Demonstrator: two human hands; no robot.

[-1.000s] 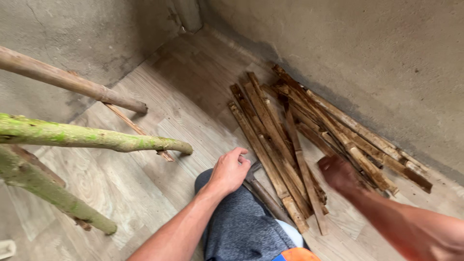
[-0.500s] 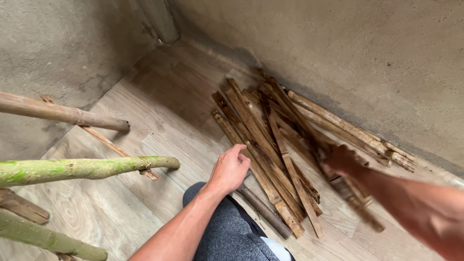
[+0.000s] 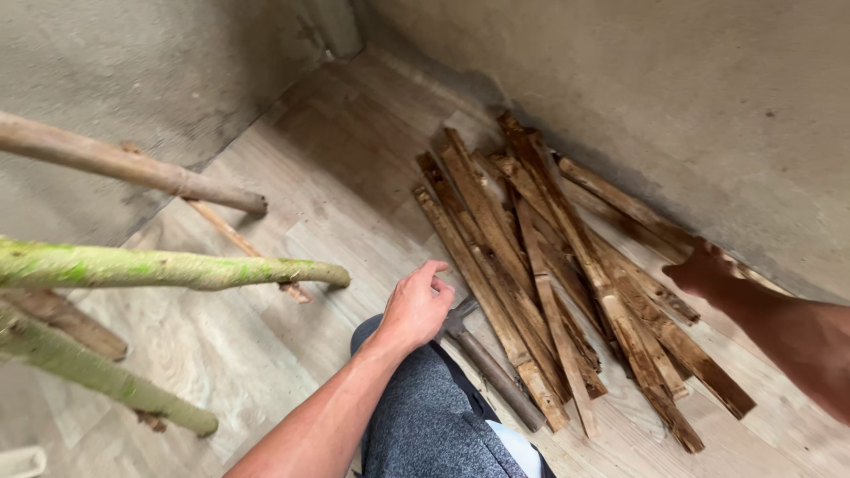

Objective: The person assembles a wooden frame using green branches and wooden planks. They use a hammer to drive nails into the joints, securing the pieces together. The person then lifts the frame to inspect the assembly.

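My left hand (image 3: 414, 307) rests on my knee in grey trousers (image 3: 434, 416), fingers loosely apart and holding nothing. Just right of it a hammer (image 3: 492, 365) lies on the floor, its head close to my fingertips. A pile of several rough brown wooden strips (image 3: 549, 283) lies beyond the hammer, fanned out along the foot of the wall. My right hand (image 3: 708, 270) reaches over the far right end of the pile, close to the wall, with its fingers curled. It is blurred, and I cannot tell whether it grips a strip.
Two mossy green branches (image 3: 177, 265) (image 3: 97, 372) and a brown pole (image 3: 133, 168) jut in from the left at about knee height. A thin stick (image 3: 239, 241) lies on the wood-look floor (image 3: 221, 345). Grey concrete walls (image 3: 673, 97) close the corner.
My right hand has moved right and away from me, from the middle of the pile to its end by the wall. My left hand has stayed on the knee. The view has shifted.
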